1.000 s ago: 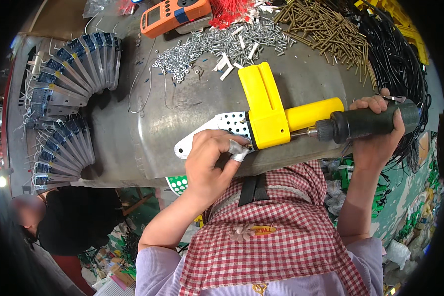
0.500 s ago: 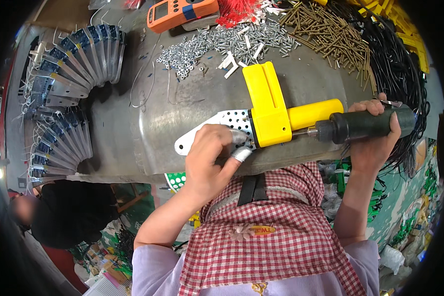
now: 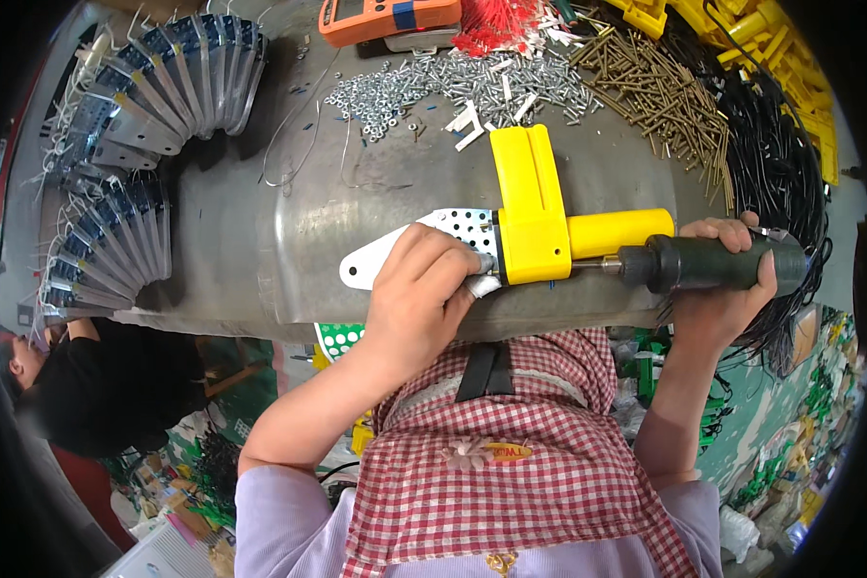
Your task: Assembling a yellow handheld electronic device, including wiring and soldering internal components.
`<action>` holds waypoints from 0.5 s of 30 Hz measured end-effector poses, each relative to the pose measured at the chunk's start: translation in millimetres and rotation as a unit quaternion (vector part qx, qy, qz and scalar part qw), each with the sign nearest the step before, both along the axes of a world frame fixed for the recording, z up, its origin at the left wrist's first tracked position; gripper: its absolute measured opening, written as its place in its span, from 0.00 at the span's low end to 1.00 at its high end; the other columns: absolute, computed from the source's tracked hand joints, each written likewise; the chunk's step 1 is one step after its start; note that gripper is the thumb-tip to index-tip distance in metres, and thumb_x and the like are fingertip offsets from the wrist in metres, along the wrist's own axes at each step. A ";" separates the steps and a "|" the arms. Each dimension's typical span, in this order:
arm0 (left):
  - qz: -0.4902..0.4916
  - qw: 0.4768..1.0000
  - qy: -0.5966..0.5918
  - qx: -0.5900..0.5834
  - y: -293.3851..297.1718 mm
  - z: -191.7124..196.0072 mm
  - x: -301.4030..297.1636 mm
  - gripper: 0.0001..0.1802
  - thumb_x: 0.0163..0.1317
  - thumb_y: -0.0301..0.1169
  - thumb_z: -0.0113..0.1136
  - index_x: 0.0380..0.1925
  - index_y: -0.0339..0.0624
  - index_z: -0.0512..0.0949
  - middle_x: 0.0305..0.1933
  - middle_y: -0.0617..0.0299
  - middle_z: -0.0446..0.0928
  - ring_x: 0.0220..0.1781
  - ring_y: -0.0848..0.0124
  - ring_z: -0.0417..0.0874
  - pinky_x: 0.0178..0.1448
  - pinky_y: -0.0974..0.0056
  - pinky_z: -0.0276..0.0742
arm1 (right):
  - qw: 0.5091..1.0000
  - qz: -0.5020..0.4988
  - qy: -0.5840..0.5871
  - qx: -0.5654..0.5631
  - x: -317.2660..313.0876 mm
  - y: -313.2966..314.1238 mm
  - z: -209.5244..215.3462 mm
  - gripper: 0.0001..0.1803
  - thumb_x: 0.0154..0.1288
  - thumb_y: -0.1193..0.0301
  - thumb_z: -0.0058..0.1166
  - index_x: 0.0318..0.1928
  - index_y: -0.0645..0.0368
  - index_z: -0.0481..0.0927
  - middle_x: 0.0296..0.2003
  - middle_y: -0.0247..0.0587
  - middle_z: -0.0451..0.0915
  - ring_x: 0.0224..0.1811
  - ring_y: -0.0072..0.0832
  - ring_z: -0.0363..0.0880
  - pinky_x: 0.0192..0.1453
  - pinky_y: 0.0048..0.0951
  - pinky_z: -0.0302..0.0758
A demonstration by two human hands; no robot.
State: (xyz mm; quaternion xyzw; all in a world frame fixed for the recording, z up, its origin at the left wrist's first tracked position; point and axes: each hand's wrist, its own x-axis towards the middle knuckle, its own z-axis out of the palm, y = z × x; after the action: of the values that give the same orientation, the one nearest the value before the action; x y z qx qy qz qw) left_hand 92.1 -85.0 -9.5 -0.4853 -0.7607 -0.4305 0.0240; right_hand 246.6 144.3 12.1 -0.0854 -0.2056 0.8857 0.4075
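Yellow plastic housing with a round side handle (image 3: 533, 246): we find it at the front of the curved-looking grey metal bench (image 3: 226, 246), its handle pointing right.
White tapered metal plate with punched holes (image 3: 374, 258): we see it extending left from the housing, partly behind the left hand.
Left hand (image 3: 419, 299): we note fingers curled over the plate, silver-wrapped forefinger and thumb gripping at its lower edge, beside the housing; whether a small part lies between them we cannot tell.
Right hand (image 3: 718, 279): we observe it wrapped around a dark green cylindrical power screwdriver (image 3: 679, 264).
Screwdriver bit: we trace its metal shaft (image 3: 597, 263) leftward to the housing's right side, just below the handle.
Loose fasteners: behind the housing we distinguish silver screws (image 3: 544, 82), silver nuts (image 3: 376, 106) and long brass-coloured screws (image 3: 660, 91).
Black cable bundle (image 3: 775, 159): we locate it right of the brass-coloured screws.
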 end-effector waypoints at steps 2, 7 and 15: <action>0.008 0.999 0.020 -0.029 -1.7 0.4 -2.9 0.15 0.32 0.16 0.64 0.24 0.37 0.71 0.28 0.56 0.72 0.33 0.58 0.74 0.37 0.61 0.70 | 0.998 -0.031 -0.050 -0.007 -0.5 -2.3 3.6 0.19 0.59 0.63 0.49 0.49 0.54 0.65 0.32 0.29 0.65 0.39 0.22 0.68 0.56 0.33 0.65; -0.050 0.998 -0.004 -0.027 -5.7 -1.6 -6.1 0.16 0.36 0.16 0.60 0.30 0.39 0.73 0.30 0.57 0.70 0.36 0.56 0.72 0.39 0.56 0.70 | 0.998 -0.024 -0.055 -0.018 -2.3 -3.1 1.3 0.19 0.59 0.62 0.48 0.50 0.54 0.65 0.33 0.29 0.65 0.39 0.22 0.68 0.56 0.34 0.66; -0.076 0.995 0.043 -0.043 -2.9 -3.8 -1.2 0.18 0.34 0.21 0.60 0.31 0.39 0.73 0.28 0.53 0.69 0.33 0.55 0.70 0.35 0.56 0.63 | 0.997 -0.043 -0.047 -0.041 1.7 -12.1 4.0 0.20 0.58 0.62 0.50 0.50 0.53 0.66 0.29 0.30 0.69 0.36 0.23 0.70 0.54 0.37 0.67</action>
State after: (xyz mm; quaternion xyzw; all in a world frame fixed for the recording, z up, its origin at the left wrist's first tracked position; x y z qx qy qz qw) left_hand 90.9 -87.9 -13.2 -0.5604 -0.7374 -0.3770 0.0027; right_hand 248.3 132.1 16.1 -0.1521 -0.1845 0.8702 0.4309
